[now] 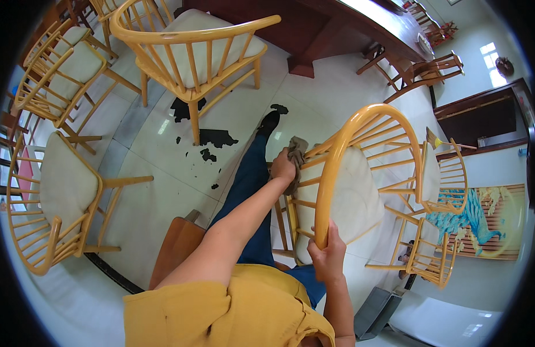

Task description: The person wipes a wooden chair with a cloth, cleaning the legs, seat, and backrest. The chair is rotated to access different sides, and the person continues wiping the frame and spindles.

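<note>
A wooden spindle-back chair with a pale padded seat (352, 191) stands in front of me, its back turned towards me. My left hand (284, 168) grips a crumpled brown cloth (297, 152), which touches the spindles at the left side of the chair. The curved top rail (334, 173) passes through my right hand (328, 251), with the fingers wrapped around its lower end. Part of the chair's frame and some of its legs are hidden behind the seat and my hands.
Similar chairs stand at the left (70, 178), upper left (193, 56) and right (432, 243). Black flakes (217, 138) lie scattered on the tiled floor (163, 173). A dark wooden table (328, 34) is at the top. A broom (433, 139) and a grey bin-like container (373, 312) are at right.
</note>
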Demonstrator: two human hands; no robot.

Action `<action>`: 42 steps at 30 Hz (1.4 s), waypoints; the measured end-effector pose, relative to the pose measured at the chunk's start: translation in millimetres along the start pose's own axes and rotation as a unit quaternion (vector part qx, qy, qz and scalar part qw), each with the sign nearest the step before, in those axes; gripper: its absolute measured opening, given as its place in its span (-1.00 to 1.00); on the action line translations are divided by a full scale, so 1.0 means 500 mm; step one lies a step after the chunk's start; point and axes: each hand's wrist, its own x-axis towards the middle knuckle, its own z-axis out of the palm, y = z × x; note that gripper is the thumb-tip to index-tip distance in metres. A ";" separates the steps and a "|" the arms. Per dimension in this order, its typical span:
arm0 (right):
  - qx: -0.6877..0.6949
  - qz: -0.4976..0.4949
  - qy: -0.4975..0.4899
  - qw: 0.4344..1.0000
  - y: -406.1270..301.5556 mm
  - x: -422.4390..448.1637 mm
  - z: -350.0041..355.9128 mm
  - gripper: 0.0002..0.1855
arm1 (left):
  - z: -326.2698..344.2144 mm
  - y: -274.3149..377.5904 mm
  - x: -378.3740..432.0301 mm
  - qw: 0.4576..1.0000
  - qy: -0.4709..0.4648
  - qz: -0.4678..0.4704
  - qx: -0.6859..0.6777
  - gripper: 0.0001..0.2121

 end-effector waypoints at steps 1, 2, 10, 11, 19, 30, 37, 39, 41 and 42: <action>0.002 0.003 -0.004 1.000 0.002 0.002 -0.004 -0.35 | -0.011 0.005 -0.018 0.999 -0.004 -0.033 -0.017 -0.62; 0.004 0.006 -0.007 1.000 0.005 0.004 -0.009 -0.34 | 0.003 -0.019 -0.021 0.997 -0.004 -0.050 -0.054 -0.65; 0.016 0.035 -0.020 0.999 0.109 0.002 -0.113 -0.34 | 0.012 -0.078 -0.113 0.994 -0.023 -0.035 -0.098 -0.61; -0.004 0.027 -0.015 1.000 0.127 0.006 -0.127 -0.37 | 0.024 -0.084 -0.115 0.988 -0.038 -0.018 -0.147 -0.60; -0.112 -0.032 0.067 0.991 0.156 0.015 -0.117 -0.45 | 0.131 0.062 -0.207 0.899 -0.016 0.324 -0.294 -0.46; -0.091 -0.022 0.041 0.995 0.145 0.030 -0.116 -0.50 | 0.206 -0.151 -0.136 0.977 0.001 0.213 0.004 -0.46; -0.077 -0.009 0.038 0.996 0.169 0.022 -0.119 -0.42 | 0.185 -0.048 -0.228 0.957 0.038 0.253 -0.134 -0.41; -0.072 0.009 0.044 0.996 0.168 0.014 -0.121 -0.39 | 0.155 0.002 -0.262 0.952 -0.044 0.251 -0.169 -0.41; -0.079 -0.010 0.034 0.996 0.144 0.036 -0.120 -0.39 | 0.179 -0.068 -0.228 0.917 0.092 0.379 -0.083 -0.43; -0.072 -0.005 0.030 0.997 0.146 0.036 -0.121 -0.39 | 0.181 -0.076 -0.220 0.939 0.064 0.335 -0.052 -0.45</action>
